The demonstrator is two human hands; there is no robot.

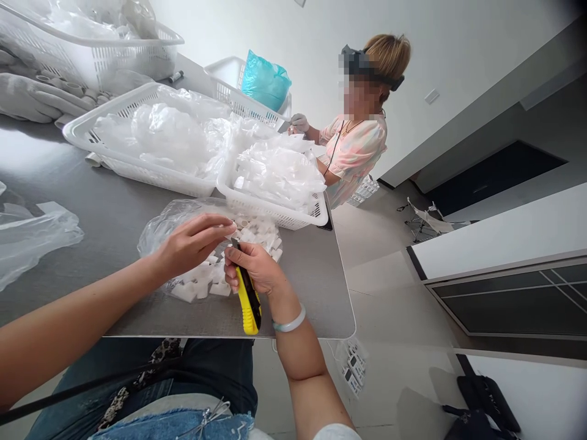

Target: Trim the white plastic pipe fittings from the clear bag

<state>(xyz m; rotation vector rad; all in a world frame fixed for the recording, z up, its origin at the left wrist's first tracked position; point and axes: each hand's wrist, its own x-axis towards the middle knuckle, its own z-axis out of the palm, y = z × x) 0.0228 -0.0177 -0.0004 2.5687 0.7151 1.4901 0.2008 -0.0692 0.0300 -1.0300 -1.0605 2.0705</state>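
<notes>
Loose film: a crumpled clear plastic bag [32, 235] lies on the grey worktop [302, 287], at the far left.

Gloves: a heap of grey gloves [36, 98] sits beside and partly under a white mesh basket [137, 73].

Nearer basket: a white mesh basket [114, 107], heaped with clear plastic film, stands on the worktop.

Left hand: the left hand [192, 244] reaches over the bag, its fingers [215, 225] held together, their tips at the edge of the pile. Whether they pinch a piece cannot be told.

Blocks: small white blocks [202, 284] lie in a loose pile on and in a clear bag [174, 223], on the worktop between the hands.

Right hand: the right hand [254, 269] is clenched around a yellow utility knife [248, 299], its black-edged body upright and its tip beside the left fingertips.

Right basket: a second white mesh basket [270, 211], full of clear bagged items, stands just beyond the blocks.

Co-worker: across the worktop, a person in a floral top [353, 153] works with a gloved hand [299, 123] beside a basket holding a blue plastic bag [266, 79].
</notes>
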